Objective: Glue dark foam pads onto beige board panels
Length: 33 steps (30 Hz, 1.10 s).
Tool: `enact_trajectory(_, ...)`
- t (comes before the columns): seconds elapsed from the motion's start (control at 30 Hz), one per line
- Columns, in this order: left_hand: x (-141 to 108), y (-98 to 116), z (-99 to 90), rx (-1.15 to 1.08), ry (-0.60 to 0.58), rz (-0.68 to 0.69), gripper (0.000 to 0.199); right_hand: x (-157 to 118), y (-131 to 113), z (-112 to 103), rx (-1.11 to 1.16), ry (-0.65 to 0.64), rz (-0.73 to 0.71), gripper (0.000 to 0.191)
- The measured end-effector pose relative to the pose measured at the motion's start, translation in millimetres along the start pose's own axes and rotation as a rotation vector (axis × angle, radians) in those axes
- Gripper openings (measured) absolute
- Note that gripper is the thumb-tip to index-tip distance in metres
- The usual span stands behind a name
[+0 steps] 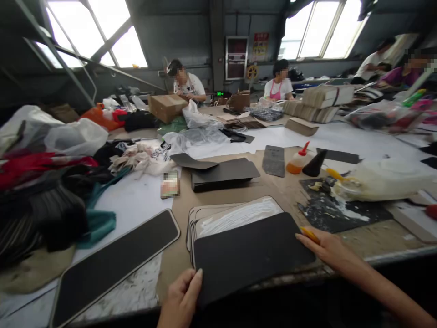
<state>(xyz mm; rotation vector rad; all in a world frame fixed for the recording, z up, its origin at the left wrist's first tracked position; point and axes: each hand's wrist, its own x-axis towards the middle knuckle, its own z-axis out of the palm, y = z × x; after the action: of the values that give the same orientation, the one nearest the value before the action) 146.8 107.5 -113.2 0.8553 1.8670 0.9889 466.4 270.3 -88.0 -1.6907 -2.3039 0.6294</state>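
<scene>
A black rectangular panel (252, 250) with rounded corners lies partly over a stack of pale panels (191, 228). White glue (242, 216) is streaked across the top panel's far part, which shows beyond the black one. My left hand (182, 294) pinches the black panel's near left corner. At its right edge my right hand (322, 246) is closed, with the fingers at the panel and a small yellow tool (310, 234) in the grip; the tool's far end is hidden. To the left lies a long black panel with a pale border (119, 264).
A stack of black panels (225, 175) stands behind. Right of it are a red-tipped glue bottle (298, 159), a black cone (314, 164) and a glue-smeared board (341, 214) beside a plastic bag (389, 180). Dark material (44, 209) is heaped left. Several people work farther back.
</scene>
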Motion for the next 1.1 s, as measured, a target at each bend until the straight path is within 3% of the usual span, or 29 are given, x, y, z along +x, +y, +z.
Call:
enact_trajectory(0.2,30.1,19.2,3.3,0.155,0.042,0.023,0.043,58.9,6.5,-0.4,-0.187,0.004,-0.079,0.031)
enact_trajectory(0.37,46.3,18.3,8.6,0.261,0.051,0.006,0.036,84.1,13.4,12.4,-0.34,-0.041,-0.068,0.027)
enact_trajectory(0.83,51.6,17.0,11.5,0.296,0.059,-0.01,0.039,87.4,21.8,21.1,-0.337,-0.116,-0.07,0.026)
enact_trajectory(1.1,52.5,19.5,11.6,0.302,0.045,-0.031,0.042,83.2,3.6,12.4,-0.368,-0.107,0.021,0.023)
